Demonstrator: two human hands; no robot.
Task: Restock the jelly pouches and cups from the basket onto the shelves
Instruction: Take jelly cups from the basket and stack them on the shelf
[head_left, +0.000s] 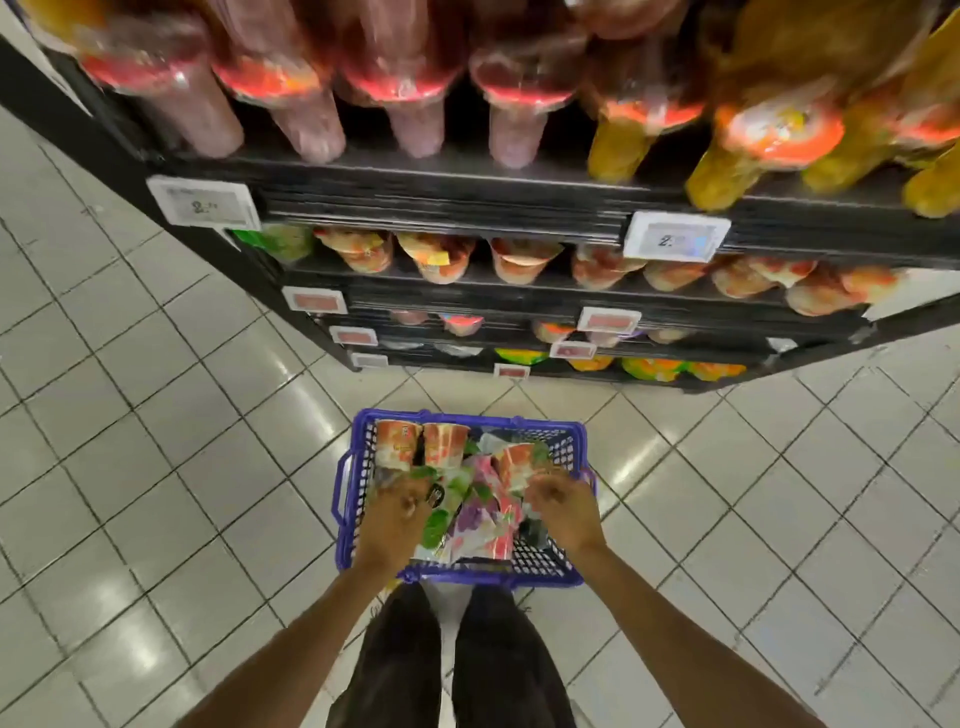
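your left hand (396, 512) and right hand (565, 512) curl into the basket (540, 570) — grip unclear; pinch one pouch (480, 519) each, lift straight out.

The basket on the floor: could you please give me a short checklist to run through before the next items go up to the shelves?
1. Basket sits flat on the floor, close to the shelves: ok.
2. Cups and pouches inside to restock: ok.
3. Left hand grips a pouch firmly: cannot tell.
4. Right hand grips anything: cannot tell.
5. Free room in the shelved cup row: cannot tell.
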